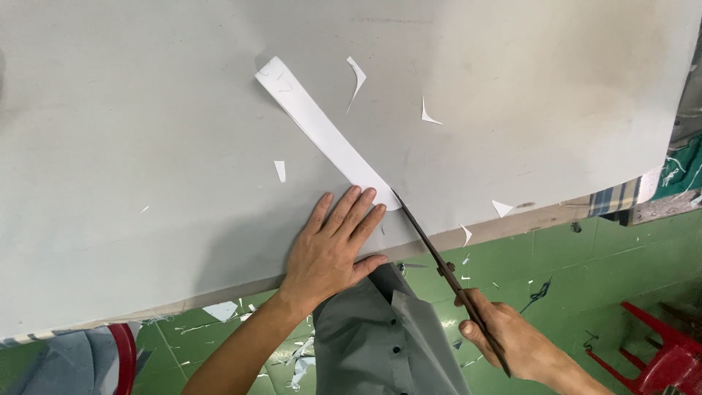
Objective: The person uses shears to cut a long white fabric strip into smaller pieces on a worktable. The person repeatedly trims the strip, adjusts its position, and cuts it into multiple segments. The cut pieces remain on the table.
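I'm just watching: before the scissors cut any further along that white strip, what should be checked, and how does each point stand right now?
1. Left hand flat on the grey sheet, fingertips on the near end of the white strip: ok.
2. Right hand gripping the scissors: ok.
3. Blade tips at the strip's near end: ok.
4. Left fingers clear of the blades: not ok, the nearest fingertip lies close beside the tips.
5. Whether the blades are open: cannot tell, they look like one thin line.
6. Cut path free of scraps: ok, the loose bits lie off to the sides of the strip.
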